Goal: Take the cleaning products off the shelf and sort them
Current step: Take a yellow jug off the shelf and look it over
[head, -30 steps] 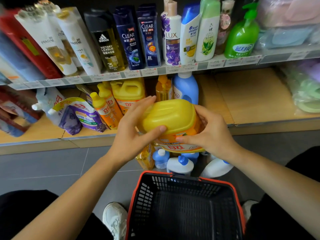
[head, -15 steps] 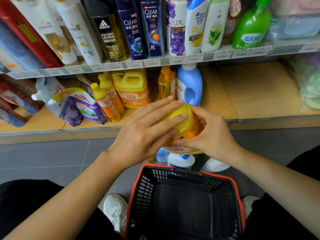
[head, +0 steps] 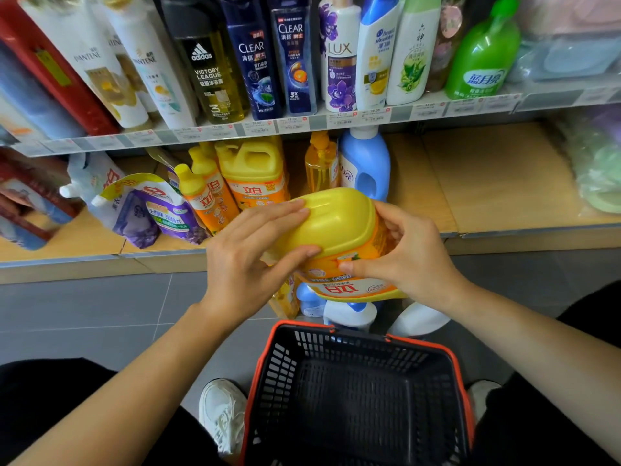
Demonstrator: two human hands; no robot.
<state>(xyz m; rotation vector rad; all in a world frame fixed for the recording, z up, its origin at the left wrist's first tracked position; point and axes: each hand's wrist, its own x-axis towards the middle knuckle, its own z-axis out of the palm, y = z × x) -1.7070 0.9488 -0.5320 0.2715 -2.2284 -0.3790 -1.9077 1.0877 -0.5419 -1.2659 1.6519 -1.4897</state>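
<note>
A big yellow detergent jug (head: 339, 227) with an orange label is held tilted in front of the low shelf, above the floor. My left hand (head: 248, 264) holds its left side, fingers stretched over the yellow top and thumb underneath. My right hand (head: 406, 260) grips its right side, fingers curled round the body. On the low shelf (head: 437, 196) behind stand another yellow jug (head: 252, 173), two yellow bottles (head: 201, 193), an orange pump bottle (head: 319, 163) and a blue bottle (head: 364, 163).
A black basket with a red rim (head: 363, 395) sits on the grey floor between my shoes. White and blue bottles (head: 349, 312) stand on the floor just beyond it. Refill pouches (head: 148, 210) lie at shelf left. Shampoo bottles (head: 289, 55) line the upper shelf.
The jug has turned in my hands. My left hand slid over its yellow top half a second ago and now sits lower on its left side, showing the top again.
</note>
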